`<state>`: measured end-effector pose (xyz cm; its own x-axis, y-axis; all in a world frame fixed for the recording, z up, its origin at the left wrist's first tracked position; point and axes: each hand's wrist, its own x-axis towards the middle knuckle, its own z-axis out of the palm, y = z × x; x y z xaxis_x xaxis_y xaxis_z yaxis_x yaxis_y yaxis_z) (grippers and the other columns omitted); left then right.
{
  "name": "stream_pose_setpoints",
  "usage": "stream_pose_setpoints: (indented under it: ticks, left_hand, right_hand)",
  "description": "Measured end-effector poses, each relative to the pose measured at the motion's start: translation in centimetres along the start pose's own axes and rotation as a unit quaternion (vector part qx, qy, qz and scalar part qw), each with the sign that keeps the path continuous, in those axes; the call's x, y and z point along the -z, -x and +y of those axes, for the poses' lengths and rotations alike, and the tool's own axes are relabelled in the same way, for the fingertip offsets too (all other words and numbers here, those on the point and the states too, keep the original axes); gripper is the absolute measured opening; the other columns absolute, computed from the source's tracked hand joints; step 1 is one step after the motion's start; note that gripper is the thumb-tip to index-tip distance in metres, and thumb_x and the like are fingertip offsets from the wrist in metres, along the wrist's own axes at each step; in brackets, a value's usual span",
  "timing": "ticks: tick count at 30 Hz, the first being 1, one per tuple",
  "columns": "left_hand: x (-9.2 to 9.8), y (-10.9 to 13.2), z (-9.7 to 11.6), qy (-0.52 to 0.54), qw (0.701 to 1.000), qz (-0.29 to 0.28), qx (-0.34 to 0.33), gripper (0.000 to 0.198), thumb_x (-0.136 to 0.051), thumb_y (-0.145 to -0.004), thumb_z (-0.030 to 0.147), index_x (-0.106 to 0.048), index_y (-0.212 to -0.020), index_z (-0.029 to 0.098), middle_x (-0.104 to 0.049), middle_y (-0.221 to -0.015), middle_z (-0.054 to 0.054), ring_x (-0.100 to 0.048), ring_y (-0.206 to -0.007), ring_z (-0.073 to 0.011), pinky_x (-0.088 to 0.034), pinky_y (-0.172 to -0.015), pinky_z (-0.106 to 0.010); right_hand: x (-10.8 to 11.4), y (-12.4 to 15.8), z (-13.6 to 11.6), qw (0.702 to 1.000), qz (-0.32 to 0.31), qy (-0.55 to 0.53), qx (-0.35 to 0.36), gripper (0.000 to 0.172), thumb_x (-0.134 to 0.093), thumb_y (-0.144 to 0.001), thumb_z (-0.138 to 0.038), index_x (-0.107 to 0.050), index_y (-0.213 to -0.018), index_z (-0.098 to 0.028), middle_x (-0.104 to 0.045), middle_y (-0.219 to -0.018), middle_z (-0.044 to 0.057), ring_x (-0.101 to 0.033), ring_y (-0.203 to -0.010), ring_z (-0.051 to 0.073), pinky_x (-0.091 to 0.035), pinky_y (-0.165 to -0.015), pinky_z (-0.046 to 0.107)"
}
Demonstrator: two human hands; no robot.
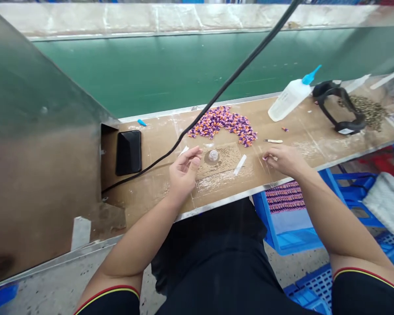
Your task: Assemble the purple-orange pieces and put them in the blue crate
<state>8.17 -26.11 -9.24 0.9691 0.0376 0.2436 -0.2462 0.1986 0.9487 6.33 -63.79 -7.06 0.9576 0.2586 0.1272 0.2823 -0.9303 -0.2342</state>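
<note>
My left hand (184, 171) hovers over the brown worktop (157, 144) with fingers curled and thumb meeting fingertips in a pinch; what it holds is too small to name. A small clear cap (213, 155) sits just to its right. My right hand (282, 158) rests knuckles up on the worktop, fingers curled in, beside a white strip (240, 165). A heap of purple and orange small parts (223, 122) lies beyond both hands. A thin stick tool (273, 141) lies just past the right hand.
A black phone (128, 152) lies at the left by a metal panel (36, 144). A black cable (216, 96) crosses the worktop. A white squeeze bottle (290, 98), a black strap (339, 107) and a pile of metal parts (369, 111) sit right. Blue crates (289, 218) stand below.
</note>
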Motion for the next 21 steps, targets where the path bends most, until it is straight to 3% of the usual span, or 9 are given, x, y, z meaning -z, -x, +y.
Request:
stream_pose_setpoints:
  ticks: [4,9,17,19,21]
  left_hand:
    - [0.2,0.1,0.1,-0.025,1.000,0.009,0.000,0.049,-0.088,-0.092,0.064,-0.088,-0.112,0.020,-0.086,-0.108,-0.013,-0.079,-0.089,-0.0183,-0.063,-0.068,-0.024]
    - [0.4,0.0,0.3,-0.058,0.998,0.019,0.020,0.054,-0.087,-0.090,0.068,-0.086,-0.110,0.018,-0.084,-0.109,-0.014,-0.078,-0.088,-0.0190,-0.061,-0.065,-0.024]
    - [0.4,-0.3,0.2,-0.064,0.997,0.038,-0.003,0.043,-0.087,-0.089,0.058,-0.085,-0.103,0.018,-0.082,-0.102,-0.011,-0.073,-0.080,-0.0155,-0.056,-0.061,-0.023]
    - [0.3,-0.4,0.2,-0.055,0.997,0.045,0.004,0.041,-0.089,-0.087,0.056,-0.085,-0.100,0.018,-0.081,-0.100,-0.011,-0.071,-0.077,-0.0142,-0.055,-0.060,-0.023]
    - [0.0,-0.5,0.3,-0.059,0.997,0.057,0.007,0.039,-0.090,-0.085,0.055,-0.084,-0.097,0.018,-0.080,-0.097,-0.010,-0.070,-0.075,-0.0145,-0.053,-0.059,-0.024]
  right_hand:
    - [-1.3,1.5,0.0,1.000,-0.004,0.008,0.000,0.018,-0.068,-0.094,-0.016,-0.083,-0.092,-0.025,-0.085,-0.104,0.009,-0.079,-0.100,0.027,-0.063,-0.084,0.037]
    - [-2.5,3.0,0.0,0.995,0.083,-0.043,-0.032,0.047,-0.061,-0.089,-0.011,-0.079,-0.131,-0.021,-0.082,-0.131,0.014,-0.077,-0.121,0.030,-0.065,-0.103,0.046]
    - [-4.3,3.7,-1.5,0.965,0.167,-0.171,-0.107,0.016,-0.072,-0.096,-0.036,-0.079,-0.100,-0.023,-0.083,-0.127,0.016,-0.078,-0.123,0.033,-0.061,-0.114,0.058]
    - [-3.9,5.6,-0.6,0.941,0.206,-0.212,-0.163,0.020,-0.072,-0.096,-0.041,-0.079,-0.102,-0.023,-0.085,-0.119,0.013,-0.081,-0.112,0.030,-0.066,-0.106,0.054]
    - [-3.3,9.1,1.4,0.899,0.266,-0.237,-0.255,0.026,-0.072,-0.096,-0.046,-0.078,-0.107,-0.023,-0.086,-0.109,0.011,-0.083,-0.102,0.028,-0.069,-0.096,0.048]
